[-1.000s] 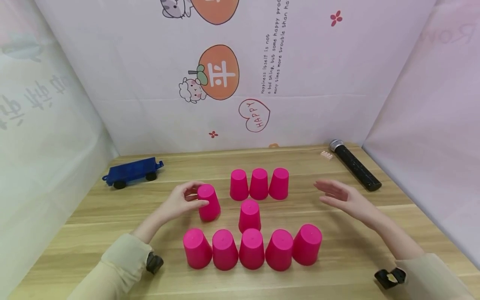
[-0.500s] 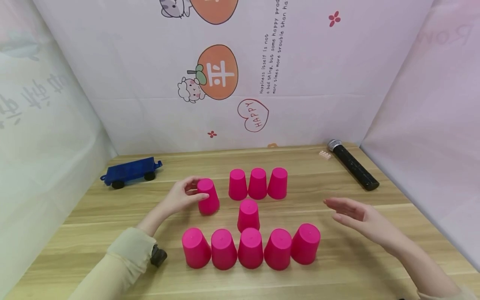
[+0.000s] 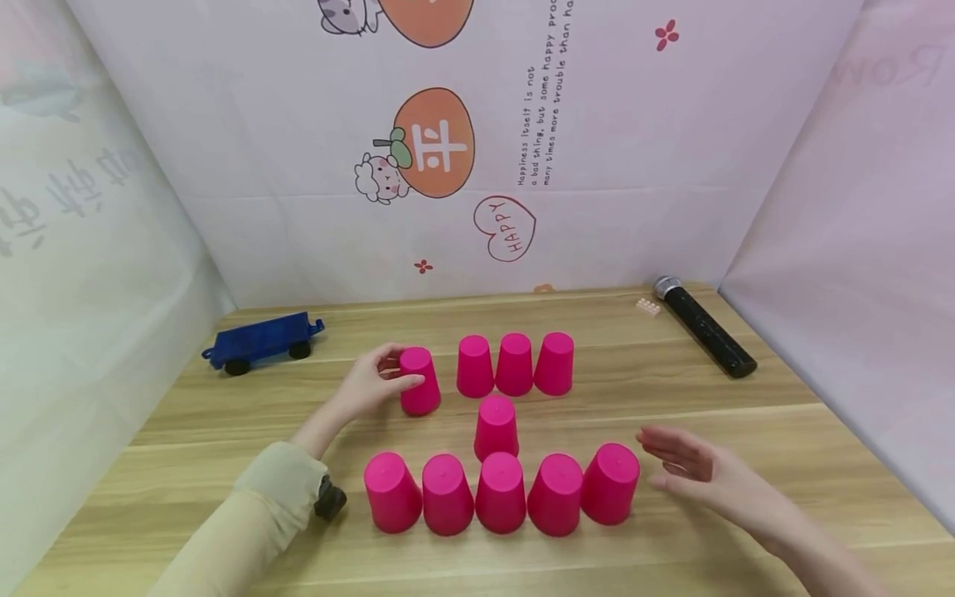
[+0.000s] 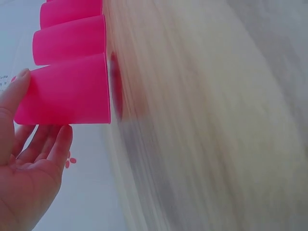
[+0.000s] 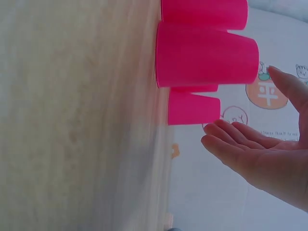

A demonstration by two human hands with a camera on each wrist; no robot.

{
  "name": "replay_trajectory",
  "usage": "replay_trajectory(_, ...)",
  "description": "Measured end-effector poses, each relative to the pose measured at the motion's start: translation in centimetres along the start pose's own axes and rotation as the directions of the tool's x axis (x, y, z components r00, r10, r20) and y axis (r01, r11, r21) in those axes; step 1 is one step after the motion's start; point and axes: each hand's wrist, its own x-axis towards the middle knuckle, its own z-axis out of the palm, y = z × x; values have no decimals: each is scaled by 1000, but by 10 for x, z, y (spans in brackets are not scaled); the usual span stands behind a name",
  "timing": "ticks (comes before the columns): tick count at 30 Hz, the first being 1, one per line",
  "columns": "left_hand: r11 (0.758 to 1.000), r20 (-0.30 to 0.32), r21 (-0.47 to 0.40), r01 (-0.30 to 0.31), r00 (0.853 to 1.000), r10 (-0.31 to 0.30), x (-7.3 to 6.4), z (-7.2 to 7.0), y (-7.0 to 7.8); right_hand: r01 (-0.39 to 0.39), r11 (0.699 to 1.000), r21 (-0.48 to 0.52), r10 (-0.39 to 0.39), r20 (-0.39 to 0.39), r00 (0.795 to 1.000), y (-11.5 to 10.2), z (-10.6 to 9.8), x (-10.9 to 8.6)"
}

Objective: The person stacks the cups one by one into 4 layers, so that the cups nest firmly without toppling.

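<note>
My left hand (image 3: pixel 375 383) grips an upside-down pink plastic cup (image 3: pixel 420 383), thumb on the near side and fingers behind it. In the left wrist view this cup (image 4: pixel 67 91) hangs slightly above the table, its rim apart from the wood. To its right stands a back row of three upturned cups (image 3: pixel 515 365), with a single cup (image 3: pixel 496 427) in front of them. Nearest to me is a front row of several upturned cups (image 3: pixel 501 495). Just right of its end cup (image 3: pixel 610 485), my right hand (image 3: pixel 709 477) hovers with relaxed fingers, holding nothing; the right wrist view shows a gap to the cups.
A blue toy wagon (image 3: pixel 264 342) is at the back left of the wooden table (image 3: pixel 597 572). At the back right lie a black microphone (image 3: pixel 705 327) and a small pale toy brick (image 3: pixel 647 308). A printed white cloth (image 3: pixel 619 232) hangs behind the table, with more cloth at both sides.
My left hand has carried its cup away from me, toward the back row. The right hand has come nearer to me, down to beside the front row's right end.
</note>
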Motion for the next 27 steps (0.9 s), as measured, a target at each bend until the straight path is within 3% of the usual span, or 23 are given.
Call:
replay_trajectory(7, 1000, -25, 2, -14, 1000, 14, 7, 7, 0, 53, 998, 36, -54, 29, 998, 4, 13, 1)
replay_trajectory(15, 999, -63, 43, -24, 998, 27, 14, 15, 3, 158, 973, -170, -162, -10, 987, -1, 24, 3)
replay_trajectory(18, 999, -73, 48, -15, 997, 19, 15, 17, 5, 187, 961, -203, -192, -4, 981, -2, 25, 4)
replay_trajectory(27, 999, -60, 37, -26, 998, 29, 18, 22, 6, 167, 972, -168, -162, 43, 986, -5, 26, 6)
